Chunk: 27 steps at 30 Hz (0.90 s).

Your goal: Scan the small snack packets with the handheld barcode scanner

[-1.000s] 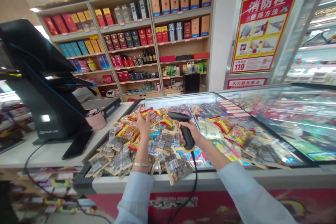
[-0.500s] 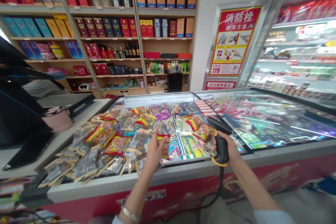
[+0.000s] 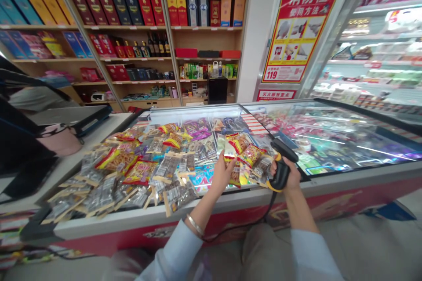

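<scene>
My left hand (image 3: 221, 174) is closed on a small red-and-yellow snack bag (image 3: 235, 173), held above the freezer's front edge. In my right hand (image 3: 290, 174) is a black-and-yellow barcode scanner (image 3: 280, 174), its head tilted up and to the left. Between the hands, two more red-and-yellow snack bags (image 3: 251, 155) lie on the glass, beside a clear packet with dark contents (image 3: 262, 166). To the left of my left hand spreads a pile of similar snack bags (image 3: 141, 172) and clear packets with tan strips (image 3: 180, 194).
The chest freezer (image 3: 125, 227) spans the front, its glass lid (image 3: 329, 140) continuing right. At left a counter (image 3: 114, 126) carries a pink container (image 3: 61, 139) and a dark screen (image 3: 20, 140). Shelves of boxes (image 3: 211, 35) stand behind. The scanner's cable (image 3: 242, 225) hangs before the freezer.
My left hand has moved right with the snack bag, closer to the scanner. The scanner's angle has shifted slightly. The view has tipped down.
</scene>
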Tool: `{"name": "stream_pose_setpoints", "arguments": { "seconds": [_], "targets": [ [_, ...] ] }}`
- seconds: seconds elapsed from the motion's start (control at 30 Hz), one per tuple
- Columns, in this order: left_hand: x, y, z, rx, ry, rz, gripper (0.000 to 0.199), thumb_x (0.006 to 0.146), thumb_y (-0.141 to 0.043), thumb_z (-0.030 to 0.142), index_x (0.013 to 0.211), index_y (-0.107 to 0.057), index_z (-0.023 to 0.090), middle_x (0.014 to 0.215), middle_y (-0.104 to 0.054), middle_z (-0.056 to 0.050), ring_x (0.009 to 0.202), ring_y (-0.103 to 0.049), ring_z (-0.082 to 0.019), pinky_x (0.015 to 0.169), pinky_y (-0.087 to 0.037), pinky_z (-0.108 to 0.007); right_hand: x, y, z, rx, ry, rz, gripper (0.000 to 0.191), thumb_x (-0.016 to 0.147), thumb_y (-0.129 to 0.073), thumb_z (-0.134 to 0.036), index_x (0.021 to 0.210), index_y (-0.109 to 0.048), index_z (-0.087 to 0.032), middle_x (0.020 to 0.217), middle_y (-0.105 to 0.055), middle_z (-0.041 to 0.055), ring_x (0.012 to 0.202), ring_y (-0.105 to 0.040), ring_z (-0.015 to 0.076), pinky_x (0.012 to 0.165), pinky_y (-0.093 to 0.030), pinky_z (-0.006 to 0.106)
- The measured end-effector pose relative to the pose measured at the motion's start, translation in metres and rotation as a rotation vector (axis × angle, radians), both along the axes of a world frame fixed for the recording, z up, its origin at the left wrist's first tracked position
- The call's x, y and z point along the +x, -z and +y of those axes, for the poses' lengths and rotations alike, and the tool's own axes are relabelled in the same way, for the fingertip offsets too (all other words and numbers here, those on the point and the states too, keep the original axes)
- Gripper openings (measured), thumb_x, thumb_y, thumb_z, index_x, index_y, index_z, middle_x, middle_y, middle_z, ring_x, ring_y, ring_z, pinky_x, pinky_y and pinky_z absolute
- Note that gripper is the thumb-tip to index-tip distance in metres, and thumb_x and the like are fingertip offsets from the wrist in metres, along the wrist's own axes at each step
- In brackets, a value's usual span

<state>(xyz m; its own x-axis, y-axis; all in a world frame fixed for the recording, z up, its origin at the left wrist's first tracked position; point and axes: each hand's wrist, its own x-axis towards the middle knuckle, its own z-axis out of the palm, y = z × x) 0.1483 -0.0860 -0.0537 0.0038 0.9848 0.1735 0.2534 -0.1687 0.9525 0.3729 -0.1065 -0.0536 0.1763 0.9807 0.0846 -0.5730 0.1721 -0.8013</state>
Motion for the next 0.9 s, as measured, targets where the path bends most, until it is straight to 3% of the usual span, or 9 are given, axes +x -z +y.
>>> {"name": "stream_pose_setpoints", "arguments": {
  "seconds": [0.27, 0.47, 0.67, 0.9],
  "targets": [
    [0.011, 0.019, 0.000, 0.031, -0.092, 0.007, 0.074, 0.087, -0.048, 0.050, 0.148, -0.021, 0.016, 0.118, -0.060, -0.013, 0.115, -0.054, -0.023, 0.098, -0.040, -0.036, -0.013, 0.008, 0.002, 0.040, -0.015, 0.004, 0.026, 0.071, -0.063, -0.045, 0.079, -0.060, -0.020, 0.051, -0.053, -0.0022, 0.039, -0.049, 0.0116, 0.037, -0.042, 0.022],
    [0.016, 0.027, -0.004, 0.208, 0.039, 0.126, 0.091, 0.078, -0.061, 0.036, 0.150, -0.008, 0.019, 0.137, -0.042, -0.016, 0.128, -0.043, -0.025, 0.106, -0.034, -0.039, -0.021, 0.013, 0.000, 0.043, 0.056, -0.027, 0.024, 0.073, -0.065, -0.042, 0.078, -0.060, -0.019, 0.052, -0.057, -0.0008, 0.040, -0.051, 0.0125, 0.037, -0.043, 0.022],
    [0.018, 0.020, -0.011, 0.188, 0.137, 0.213, 0.088, 0.077, -0.060, 0.031, 0.150, -0.012, 0.017, 0.151, -0.023, -0.019, 0.138, -0.033, -0.028, 0.108, -0.034, -0.040, -0.022, 0.006, -0.006, 0.026, 0.026, -0.062, 0.024, 0.073, -0.064, -0.042, 0.080, -0.061, -0.019, 0.052, -0.056, -0.0011, 0.040, -0.051, 0.0121, 0.038, -0.041, 0.022],
    [0.020, 0.018, -0.011, 0.267, 0.067, 0.350, 0.072, 0.085, -0.053, 0.040, 0.147, -0.020, 0.019, 0.157, -0.006, -0.020, 0.143, -0.023, -0.030, 0.110, -0.033, -0.047, -0.021, 0.002, -0.012, 0.042, 0.051, -0.106, 0.028, 0.069, -0.062, -0.048, 0.078, -0.060, -0.021, 0.051, -0.053, -0.0018, 0.040, -0.049, 0.0125, 0.040, -0.040, 0.024]
  ]
}}
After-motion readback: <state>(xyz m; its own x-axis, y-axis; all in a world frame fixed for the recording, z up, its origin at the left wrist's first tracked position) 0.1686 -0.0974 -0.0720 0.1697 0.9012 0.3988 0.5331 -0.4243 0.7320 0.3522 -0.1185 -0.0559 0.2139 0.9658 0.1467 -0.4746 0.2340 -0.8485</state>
